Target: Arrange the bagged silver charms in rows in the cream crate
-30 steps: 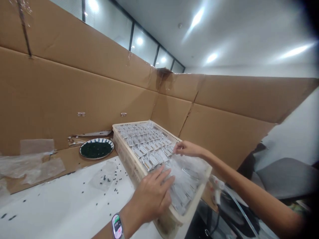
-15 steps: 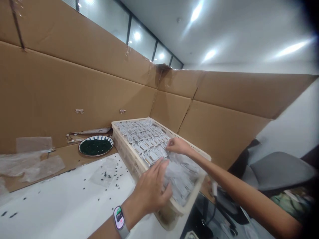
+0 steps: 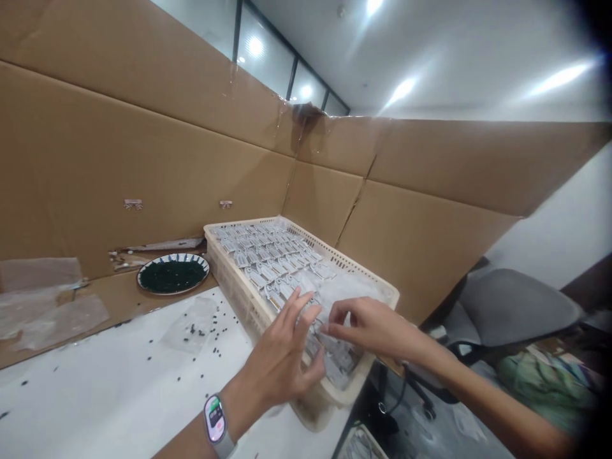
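Observation:
A cream plastic basket (image 3: 227, 277) holds rows of small grey-white parts (image 3: 268, 250), each with a thin loop or strip. Clear plastic film (image 3: 351, 285) covers part of the basket's right side. Over the near end, my left hand (image 3: 282, 357) has its fingers apart, touching or just above the parts. Close to its fingertips, my right hand (image 3: 368, 326) has thumb and forefinger pinched low over the near rows. What lies in that pinch is too small and blurred to name. A watch (image 3: 215, 419) is on my left wrist.
Left of the basket, a patterned plate (image 3: 173, 275) holds many tiny dark green pieces. Small dark bits and a clear bag (image 3: 189, 328) lie on the white table (image 3: 119, 382). Cardboard walls (image 3: 157, 146) stand behind. A grey chair (image 3: 521, 306) is at the right.
My right hand has come nearer, from the middle rows to beside my left fingers. The film bunched near the front now lies flatter over the right side. The view has shifted slightly.

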Action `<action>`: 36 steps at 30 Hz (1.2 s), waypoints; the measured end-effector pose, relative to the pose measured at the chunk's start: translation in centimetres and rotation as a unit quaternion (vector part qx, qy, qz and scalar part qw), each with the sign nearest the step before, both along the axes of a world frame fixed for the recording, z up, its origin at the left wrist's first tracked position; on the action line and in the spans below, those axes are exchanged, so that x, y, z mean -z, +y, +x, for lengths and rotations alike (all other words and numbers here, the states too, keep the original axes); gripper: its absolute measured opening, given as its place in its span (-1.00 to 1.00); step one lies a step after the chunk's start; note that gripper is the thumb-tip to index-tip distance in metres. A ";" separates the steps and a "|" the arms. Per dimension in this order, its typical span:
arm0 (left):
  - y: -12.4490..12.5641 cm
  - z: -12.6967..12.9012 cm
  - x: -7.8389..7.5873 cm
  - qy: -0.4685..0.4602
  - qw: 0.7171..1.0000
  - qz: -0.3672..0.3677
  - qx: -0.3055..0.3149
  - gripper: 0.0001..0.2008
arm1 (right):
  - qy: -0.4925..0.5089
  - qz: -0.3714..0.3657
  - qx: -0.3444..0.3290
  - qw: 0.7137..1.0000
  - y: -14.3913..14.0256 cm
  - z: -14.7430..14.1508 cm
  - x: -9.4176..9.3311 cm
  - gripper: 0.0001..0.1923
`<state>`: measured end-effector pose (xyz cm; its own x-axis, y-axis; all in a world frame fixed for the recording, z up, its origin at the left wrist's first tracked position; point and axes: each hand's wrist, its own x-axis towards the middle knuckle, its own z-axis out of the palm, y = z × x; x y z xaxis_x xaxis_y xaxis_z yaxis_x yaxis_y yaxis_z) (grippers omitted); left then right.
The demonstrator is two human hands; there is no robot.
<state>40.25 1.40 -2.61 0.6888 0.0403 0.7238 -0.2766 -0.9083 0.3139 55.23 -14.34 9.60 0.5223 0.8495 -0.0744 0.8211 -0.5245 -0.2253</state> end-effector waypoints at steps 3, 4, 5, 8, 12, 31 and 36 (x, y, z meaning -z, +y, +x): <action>-0.1 0.2 0.1 0.021 0.999 0.039 -0.003 -0.39 | -0.079 0.040 -0.014 0.996 1.4 1.1 -0.9 -0.58; -0.1 0.3 0.3 0.022 0.999 0.047 -0.007 -0.43 | -0.097 0.052 -0.018 0.994 2.3 1.8 -1.2 -0.61; -0.2 0.4 0.5 0.019 0.998 0.052 -0.013 -0.48 | -0.103 0.061 -0.023 0.993 3.4 2.4 -1.3 -0.64; -0.3 0.7 1.2 0.009 0.998 0.061 -0.027 -0.58 | -0.067 0.060 -0.047 0.995 6.7 4.0 -1.0 -0.67; -0.3 0.8 1.7 0.012 0.997 0.067 -0.028 -0.61 | -0.102 -0.011 -0.015 0.995 10.0 4.0 0.4 -0.56; -0.2 0.5 1.4 0.050 0.996 0.068 -0.038 -0.60 | 0.037 0.156 0.000 0.987 9.7 6.8 3.2 -0.70; -0.2 0.5 1.6 0.051 0.995 0.074 -0.038 -0.60 | 0.009 0.249 0.082 0.965 5.5 12.7 -1.4 -0.74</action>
